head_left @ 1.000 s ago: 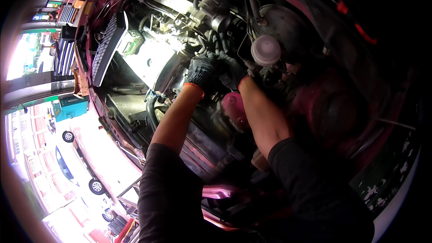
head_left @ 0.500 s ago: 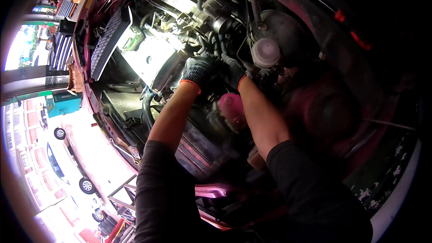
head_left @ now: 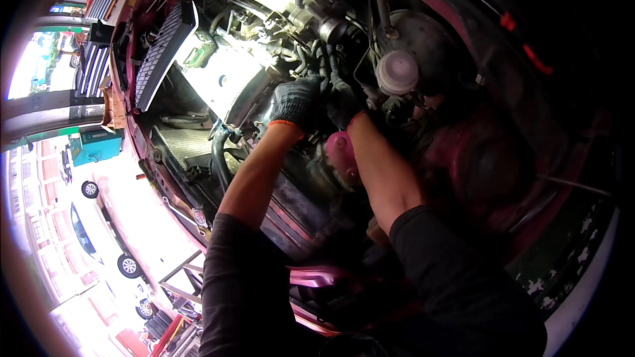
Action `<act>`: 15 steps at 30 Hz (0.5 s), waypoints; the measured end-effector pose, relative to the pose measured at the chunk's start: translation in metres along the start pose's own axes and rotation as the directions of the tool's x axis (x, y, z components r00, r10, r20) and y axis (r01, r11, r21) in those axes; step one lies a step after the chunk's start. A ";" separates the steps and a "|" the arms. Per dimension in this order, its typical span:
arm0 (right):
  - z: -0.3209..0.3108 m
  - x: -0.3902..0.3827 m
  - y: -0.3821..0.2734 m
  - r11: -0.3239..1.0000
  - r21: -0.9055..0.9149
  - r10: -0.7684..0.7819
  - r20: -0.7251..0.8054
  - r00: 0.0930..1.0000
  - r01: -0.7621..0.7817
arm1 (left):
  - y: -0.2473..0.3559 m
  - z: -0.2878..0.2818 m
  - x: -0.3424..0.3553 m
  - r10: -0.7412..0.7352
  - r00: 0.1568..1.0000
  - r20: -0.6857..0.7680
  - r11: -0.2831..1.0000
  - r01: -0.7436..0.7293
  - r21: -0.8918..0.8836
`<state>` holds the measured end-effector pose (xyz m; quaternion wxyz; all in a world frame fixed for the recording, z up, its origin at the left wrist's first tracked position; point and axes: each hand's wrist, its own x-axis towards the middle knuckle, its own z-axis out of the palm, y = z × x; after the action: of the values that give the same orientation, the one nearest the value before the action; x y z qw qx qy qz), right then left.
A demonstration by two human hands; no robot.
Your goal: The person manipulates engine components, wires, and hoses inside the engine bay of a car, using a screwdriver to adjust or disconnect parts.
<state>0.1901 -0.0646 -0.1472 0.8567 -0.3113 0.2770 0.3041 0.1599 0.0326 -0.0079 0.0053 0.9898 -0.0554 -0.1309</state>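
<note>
Both my hands reach deep into the engine bay of a red car, in dark knitted gloves with orange cuffs. My left hand (head_left: 294, 100) is closed, its fingers curled inward among the hoses below the throttle body (head_left: 333, 29); its fingertips and whatever they grip are hidden. Just to its right, my right hand (head_left: 342, 109) sits in shadow at the lower end of a dark wrapped hose (head_left: 335, 69). Its fingers are too dark to read. A pink rounded part (head_left: 340, 152) lies beneath my right wrist. The white reservoir cap (head_left: 397, 71) stands to the right of that hand.
A brightly lit flat cover (head_left: 221, 82) and a black grille (head_left: 165, 53) lie to the left. The radiator (head_left: 188, 147) runs along the front. Behind the reservoir is a round brake booster (head_left: 423, 39). A white car (head_left: 89, 231) and a teal cabinet (head_left: 98, 148) stand outside.
The view has shifted slightly. My right hand has drawn back a little toward the left, away from the reservoir, and more of its glove shows. My left hand stays at about the same spot.
</note>
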 end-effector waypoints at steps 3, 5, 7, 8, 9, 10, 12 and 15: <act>0.007 -0.004 -0.002 0.999 -0.042 0.023 -0.053 0.998 -0.025 | -0.003 -0.015 0.000 -0.144 0.989 -0.029 0.987 0.142 -0.078; 0.005 -0.004 -0.004 0.996 -0.079 0.031 -0.115 0.993 -0.040 | -0.007 -0.023 -0.002 -0.210 0.973 0.091 0.972 0.217 -0.085; 0.007 -0.009 -0.002 0.990 -0.132 0.028 -0.146 0.989 -0.047 | -0.014 -0.017 -0.025 -0.232 0.972 0.034 0.968 0.234 -0.090; 0.008 -0.012 -0.002 0.987 -0.154 0.016 -0.147 0.989 -0.039 | -0.015 -0.014 -0.038 -0.243 0.970 0.007 0.966 0.243 -0.093; 0.013 -0.015 -0.007 0.976 -0.218 -0.035 -0.075 0.997 0.018 | -0.016 -0.014 -0.043 -0.336 0.939 0.073 0.936 0.341 -0.086; 0.017 -0.016 -0.011 0.958 -0.277 -0.080 0.001 0.997 0.077 | -0.022 -0.010 -0.048 -0.349 0.937 0.028 0.933 0.350 -0.077; 0.021 0.005 -0.004 0.902 -0.276 -0.312 0.111 0.944 0.331 | -0.035 0.003 -0.055 -0.376 0.924 -0.066 0.926 0.373 -0.064; 0.012 0.030 0.005 0.429 -0.743 -0.628 0.164 0.761 0.514 | -0.027 0.002 -0.047 -0.359 0.927 -0.104 0.929 0.345 -0.134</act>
<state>0.2098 -0.0427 -0.1612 0.6770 -0.7311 0.0611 0.0591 0.1175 0.0650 0.0011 0.0412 0.9881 0.1312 -0.0696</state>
